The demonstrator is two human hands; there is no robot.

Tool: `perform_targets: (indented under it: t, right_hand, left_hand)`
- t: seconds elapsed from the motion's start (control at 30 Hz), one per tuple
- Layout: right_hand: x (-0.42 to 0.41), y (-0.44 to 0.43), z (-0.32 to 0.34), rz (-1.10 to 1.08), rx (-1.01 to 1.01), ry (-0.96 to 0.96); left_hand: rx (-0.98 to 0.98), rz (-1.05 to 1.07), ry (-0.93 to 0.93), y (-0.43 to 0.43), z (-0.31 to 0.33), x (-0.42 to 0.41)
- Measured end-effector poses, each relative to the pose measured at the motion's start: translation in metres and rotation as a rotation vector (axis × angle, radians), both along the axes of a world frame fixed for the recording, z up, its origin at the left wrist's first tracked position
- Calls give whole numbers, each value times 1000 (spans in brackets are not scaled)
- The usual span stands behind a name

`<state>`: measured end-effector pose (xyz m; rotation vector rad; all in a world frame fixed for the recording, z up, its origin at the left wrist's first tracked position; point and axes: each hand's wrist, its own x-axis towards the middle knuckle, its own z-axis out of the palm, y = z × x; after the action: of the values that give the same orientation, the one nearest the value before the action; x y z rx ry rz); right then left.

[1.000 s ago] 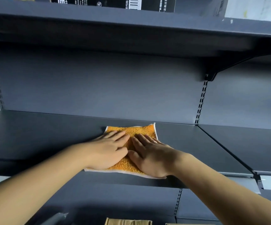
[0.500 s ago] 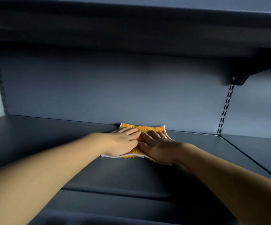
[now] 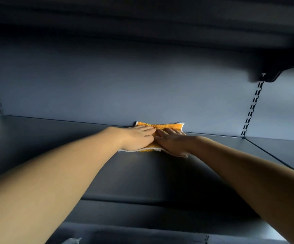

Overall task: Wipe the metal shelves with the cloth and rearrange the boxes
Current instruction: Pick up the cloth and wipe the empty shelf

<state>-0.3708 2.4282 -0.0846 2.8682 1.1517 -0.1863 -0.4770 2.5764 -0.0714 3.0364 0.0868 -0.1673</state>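
Nearest, low in view: a lower shelf level [image 3: 142,233], dim and blurred. A pale scrap sits at its left end, too blurred to identify.

Two bare forearms enter from the lower left and lower right corners and converge over the dark metal shelf [image 3: 54,141].

Past mid-depth, the left hand [image 3: 136,138] lies palm down on the orange cloth [image 3: 160,126]. Its fingers are straight and close together, pointing far and right. The right hand [image 3: 173,142] is just beside it, also palm down on the cloth, fingers straight and together, pointing far and left. The two sets of fingertips almost meet. Neither hand curls round the fabric; both press flat.

Cloth: orange terry with white edging, spread flat at the very back of the shelf, right of centre. Its far edge touches the grey back panel [image 3: 116,85], and its near edge shows under the heels of the hands.

Right of the hands, a seam separates an adjoining shelf [image 3: 283,150]. A slotted upright [image 3: 251,106] runs up the panel at right, and another at far left.

Above: a black bracket [image 3: 267,76] under the upper shelf [image 3: 142,23], its underside in shadow.
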Motion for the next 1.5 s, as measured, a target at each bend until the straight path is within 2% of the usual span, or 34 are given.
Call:
perform_targets:
  t: [0.17, 0.43, 0.7, 0.83, 0.97, 1.2, 1.5]
  right_hand:
    - [-10, 19, -4, -3, -22, -32]
    - [-37, 63, 0, 38, 7, -26]
    - [-55, 53, 3, 28, 29, -14]
    - [-74, 36, 1, 93, 52, -2]
    - [-103, 9, 3, 141, 88, 26]
    - [-148, -37, 3, 245, 77, 13]
    - [-154, -49, -1, 324, 89, -9]
  left_hand:
    - [17, -13, 7, 18, -3, -10]
    - [21, 108, -45, 62, -10, -26]
    - [-16, 190, -8, 36, -1, -44]
    - [-39, 257, -94, 13, -3, -70]
    - [-31, 244, -34, 1, -8, -96]
    - [-38, 319, -88, -46, -13, -148]
    - [-35, 390, -93, -65, -11, -162]
